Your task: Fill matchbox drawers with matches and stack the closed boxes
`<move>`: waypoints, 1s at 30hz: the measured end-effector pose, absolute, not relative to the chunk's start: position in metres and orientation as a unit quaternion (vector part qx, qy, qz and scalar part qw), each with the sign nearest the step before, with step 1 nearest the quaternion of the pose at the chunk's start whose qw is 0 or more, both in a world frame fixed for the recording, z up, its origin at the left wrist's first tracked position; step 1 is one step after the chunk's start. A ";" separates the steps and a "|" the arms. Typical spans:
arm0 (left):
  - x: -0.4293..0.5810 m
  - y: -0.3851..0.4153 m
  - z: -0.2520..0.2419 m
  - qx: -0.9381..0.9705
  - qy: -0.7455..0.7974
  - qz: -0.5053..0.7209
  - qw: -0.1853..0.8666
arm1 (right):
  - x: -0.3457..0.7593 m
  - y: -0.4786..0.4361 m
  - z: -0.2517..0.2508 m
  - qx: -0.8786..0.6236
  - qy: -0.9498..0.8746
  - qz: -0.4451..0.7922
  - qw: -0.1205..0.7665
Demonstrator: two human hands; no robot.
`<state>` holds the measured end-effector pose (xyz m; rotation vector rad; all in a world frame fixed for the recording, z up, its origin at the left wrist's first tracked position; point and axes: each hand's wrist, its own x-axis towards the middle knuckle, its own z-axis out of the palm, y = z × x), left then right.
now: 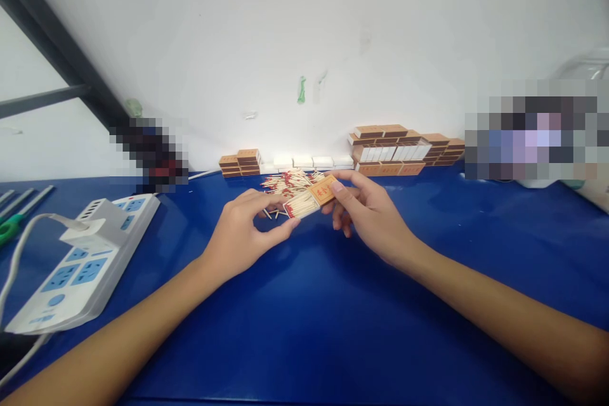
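Note:
Both my hands meet over a blue table (304, 330). My right hand (366, 212) is closed on an orange matchbox sleeve (323, 190). A white inner tray full of red-tipped matches (299, 205) sticks out of the sleeve toward my left hand (242, 235), whose thumb and fingers pinch the tray's end. Just behind lies a loose pile of matches (290, 183) on the table.
Stacks of brown matchboxes (240, 163) and a larger stack with white trays (399, 149) line the white wall. A row of white trays (309, 162) lies between them. A white power strip (80, 260) with a cable sits at the left, and green-handled tools (12, 222) at the far left.

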<state>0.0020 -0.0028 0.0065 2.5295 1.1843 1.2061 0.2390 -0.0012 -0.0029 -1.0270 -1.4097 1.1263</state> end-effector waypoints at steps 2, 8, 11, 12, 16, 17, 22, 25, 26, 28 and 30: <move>0.002 -0.003 0.007 0.817 0.403 0.405 0.074 | 0.239 -0.001 -0.002 -0.421 -0.590 0.469 0.505; 0.001 -0.001 0.006 0.821 0.385 0.413 0.084 | 0.237 -0.003 -0.002 -0.413 -0.590 0.489 0.492; 0.002 -0.002 0.006 0.832 0.367 0.411 0.065 | 0.235 -0.006 -0.002 -0.409 -0.600 0.511 0.460; 0.002 -0.002 0.007 0.834 0.363 0.411 0.062 | 0.234 -0.007 -0.002 -0.406 -0.602 0.517 0.453; 0.002 -0.004 0.008 0.828 0.366 0.418 0.073 | 0.230 -0.013 0.001 -0.390 -0.604 0.538 0.440; 0.002 -0.005 0.008 0.826 0.369 0.419 0.078 | 0.230 -0.016 0.002 -0.381 -0.608 0.548 0.430; 0.001 -0.002 0.003 0.822 0.372 0.417 0.106 | 0.226 -0.029 0.004 -0.332 -0.632 0.590 0.377; -0.001 0.001 0.001 0.819 0.374 0.421 0.111 | 0.225 -0.033 0.005 -0.327 -0.635 0.600 0.361; -0.002 0.001 0.001 0.821 0.372 0.419 0.110 | 0.225 -0.034 0.006 -0.327 -0.635 0.603 0.355; -0.003 0.001 0.001 0.827 0.361 0.416 0.109 | 0.225 -0.034 0.006 -0.326 -0.637 0.608 0.344; -0.003 0.000 0.002 0.836 0.346 0.411 0.112 | 0.224 -0.034 0.005 -0.324 -0.642 0.607 0.338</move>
